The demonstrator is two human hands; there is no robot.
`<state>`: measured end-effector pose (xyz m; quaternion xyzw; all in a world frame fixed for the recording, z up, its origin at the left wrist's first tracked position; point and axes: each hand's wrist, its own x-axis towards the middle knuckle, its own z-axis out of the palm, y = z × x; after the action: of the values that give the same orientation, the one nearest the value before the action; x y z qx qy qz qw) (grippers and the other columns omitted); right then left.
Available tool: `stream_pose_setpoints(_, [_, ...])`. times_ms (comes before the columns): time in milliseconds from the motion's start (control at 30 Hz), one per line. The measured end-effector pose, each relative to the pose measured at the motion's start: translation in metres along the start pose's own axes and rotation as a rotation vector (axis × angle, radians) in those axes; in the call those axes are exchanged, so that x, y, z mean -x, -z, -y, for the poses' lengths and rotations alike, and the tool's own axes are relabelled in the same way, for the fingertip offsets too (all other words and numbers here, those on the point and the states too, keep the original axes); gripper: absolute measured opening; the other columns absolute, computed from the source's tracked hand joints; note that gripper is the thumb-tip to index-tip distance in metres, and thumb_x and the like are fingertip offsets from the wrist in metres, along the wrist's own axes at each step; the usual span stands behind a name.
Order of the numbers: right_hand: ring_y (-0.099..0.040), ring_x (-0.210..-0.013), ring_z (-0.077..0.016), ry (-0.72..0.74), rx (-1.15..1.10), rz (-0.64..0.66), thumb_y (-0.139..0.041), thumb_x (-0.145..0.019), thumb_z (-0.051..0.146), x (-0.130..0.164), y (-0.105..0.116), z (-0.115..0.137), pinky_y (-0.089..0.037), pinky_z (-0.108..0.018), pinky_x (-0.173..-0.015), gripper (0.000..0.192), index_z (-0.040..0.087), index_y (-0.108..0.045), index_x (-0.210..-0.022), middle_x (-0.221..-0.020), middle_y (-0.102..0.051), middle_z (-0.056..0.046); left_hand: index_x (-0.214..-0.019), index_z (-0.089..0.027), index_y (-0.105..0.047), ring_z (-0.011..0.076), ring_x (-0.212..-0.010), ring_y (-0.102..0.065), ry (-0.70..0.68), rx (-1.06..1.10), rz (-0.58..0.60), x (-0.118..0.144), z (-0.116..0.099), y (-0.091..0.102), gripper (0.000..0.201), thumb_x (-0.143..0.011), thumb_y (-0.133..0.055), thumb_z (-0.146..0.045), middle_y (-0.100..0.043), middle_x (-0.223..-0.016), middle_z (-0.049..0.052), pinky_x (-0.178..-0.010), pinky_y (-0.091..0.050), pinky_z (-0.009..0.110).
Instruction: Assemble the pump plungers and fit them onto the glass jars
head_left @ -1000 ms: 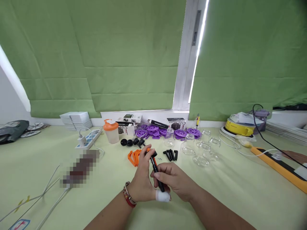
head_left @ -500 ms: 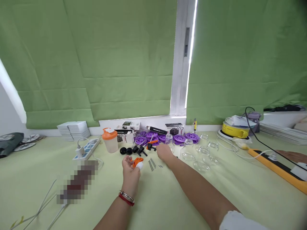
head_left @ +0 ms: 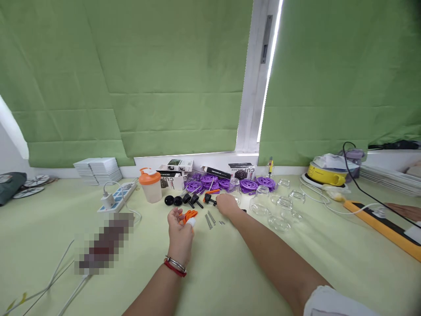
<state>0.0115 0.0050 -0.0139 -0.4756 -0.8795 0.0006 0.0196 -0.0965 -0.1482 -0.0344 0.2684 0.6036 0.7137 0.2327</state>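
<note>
My left hand (head_left: 180,231) is closed around a bunch of orange, loop-like pieces (head_left: 190,215); something white (head_left: 191,222) shows at its thumb. My right hand (head_left: 227,204) reaches further forward with its fingers curled down, and whatever is in them is hidden. Close to its fingertips lies a black knob-like part (head_left: 208,198) with a short stem. Several similar black knobs (head_left: 178,201) lie to the left, some with stems. Between my hands are a few long metal screws (head_left: 208,220) and a small group of tiny metal pieces (head_left: 222,222).
Purple slotted discs (head_left: 248,186) pile up behind, before opened cup holder boxes (head_left: 242,170). Clear glass jars (head_left: 259,204) stand right of my right hand. An orange-lidded shaker cup (head_left: 150,186) and a power strip (head_left: 121,197) are at left. Another person's hand (head_left: 404,211) shows at far right.
The view has tilted and shifted slightly. My left hand still holds the orange pieces, and my right hand stays beside the black knob with little visible movement.
</note>
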Motion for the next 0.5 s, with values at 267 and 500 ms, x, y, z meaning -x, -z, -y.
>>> stream_pose_setpoints(267, [-0.058,-0.101,-0.0211,0.074,-0.043,-0.132,-0.049,-0.081,0.006,0.001,-0.004,0.028,-0.043,-0.026,-0.076,0.032,0.015,-0.058,-0.110,-0.112,-0.059,-0.014,-0.110,-0.025,-0.041,0.0172,-0.107,-0.048,0.000,0.050,-0.063,-0.003,-0.001,0.001,0.054,-0.065,-0.058,-0.002,-0.046,-0.118,0.004,-0.093,-0.043,0.037])
stream_pose_setpoints(500, [-0.063,-0.092,-0.0241,0.039,-0.130,-0.069,-0.049,-0.088,0.034,-0.016,-0.021,0.055,-0.046,-0.029,-0.073,0.030,0.012,-0.067,-0.094,-0.100,-0.065,-0.015,-0.110,-0.025,-0.040,0.0166,-0.104,-0.048,-0.024,0.037,-0.085,-0.005,-0.003,0.004,0.051,-0.067,-0.055,-0.004,-0.046,-0.118,0.004,-0.092,-0.042,0.036])
